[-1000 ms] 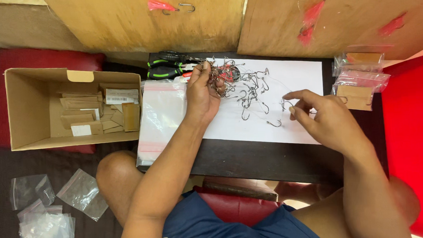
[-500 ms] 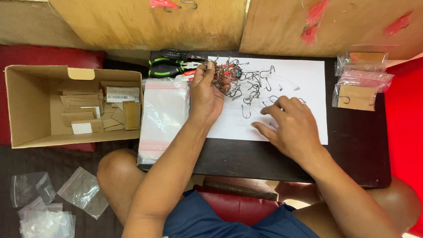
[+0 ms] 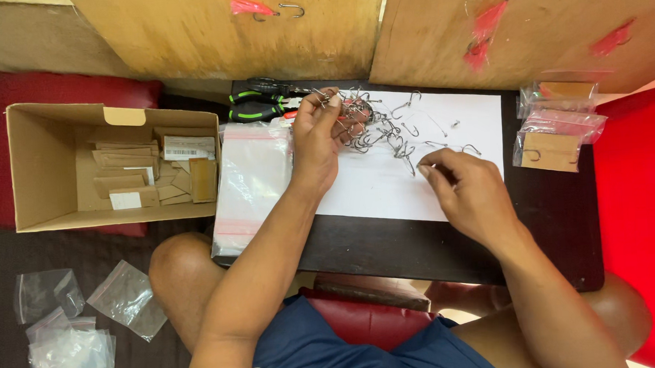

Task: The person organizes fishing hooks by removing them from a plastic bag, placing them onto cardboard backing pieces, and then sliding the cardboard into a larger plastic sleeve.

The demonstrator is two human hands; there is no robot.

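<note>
A tangle of metal fish hooks (image 3: 381, 126) lies on a white paper sheet (image 3: 386, 189) that covers a small dark table (image 3: 565, 225). My left hand (image 3: 322, 136) is raised at the left side of the pile and pinches a few hooks between thumb and fingertips. My right hand (image 3: 464, 185) rests on the paper to the right of the pile, fingertips closed on a single hook at the pile's edge. A stack of clear zip bags (image 3: 250, 184) lies just left of the paper, beside my left wrist.
Green-handled pliers (image 3: 261, 102) lie behind the pile. An open cardboard box (image 3: 47, 167) with card pieces sits left. Packed bags with hooks on cards (image 3: 557, 133) lie at the table's right. Loose clear bags (image 3: 76, 327) lie on the floor. Wooden boards (image 3: 262, 25) with hooks stand behind.
My right hand went from the paper's right side to the middle near the front, then back up to the pile's right edge. My left hand stays at the pile, holding hooks.
</note>
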